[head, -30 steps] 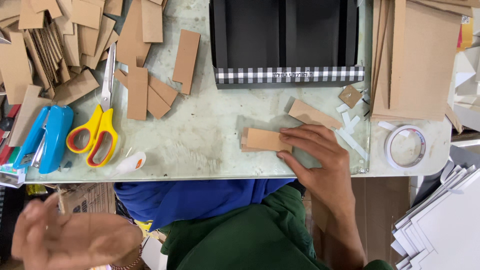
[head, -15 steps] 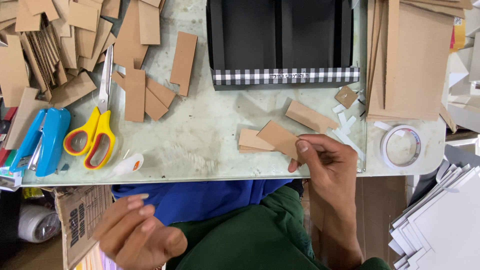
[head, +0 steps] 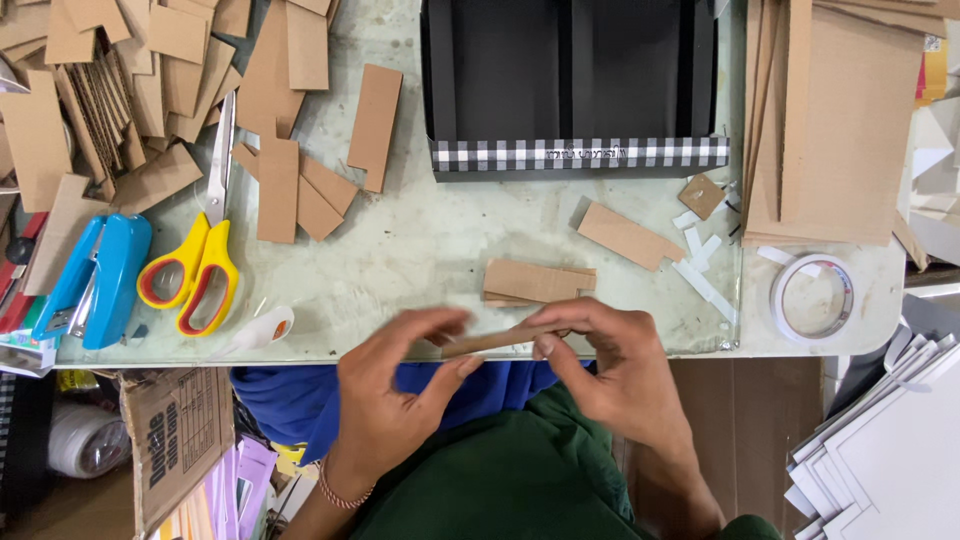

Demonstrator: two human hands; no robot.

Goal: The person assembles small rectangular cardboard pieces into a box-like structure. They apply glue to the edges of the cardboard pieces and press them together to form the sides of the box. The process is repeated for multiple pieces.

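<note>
Together, both hands, left (head: 395,400) and right (head: 610,370), pinch a thin cardboard strip (head: 490,342) by its ends at the bench's (head: 420,250) near edge; it looks light, stiff, yet creasable.

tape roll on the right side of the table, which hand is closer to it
Right. The right hand pinches the cardboard strip at the table edge, left of the tape roll. The left hand holds the strip's other end, farther left.

At lower centre I see my left hand (head: 395,400) and right hand (head: 610,375) pinching a cardboard strip (head: 490,343) between them at the table (head: 420,250) edge. Yellow scissors (head: 195,260) and a blue stapler (head: 100,280) lie at left.
</note>
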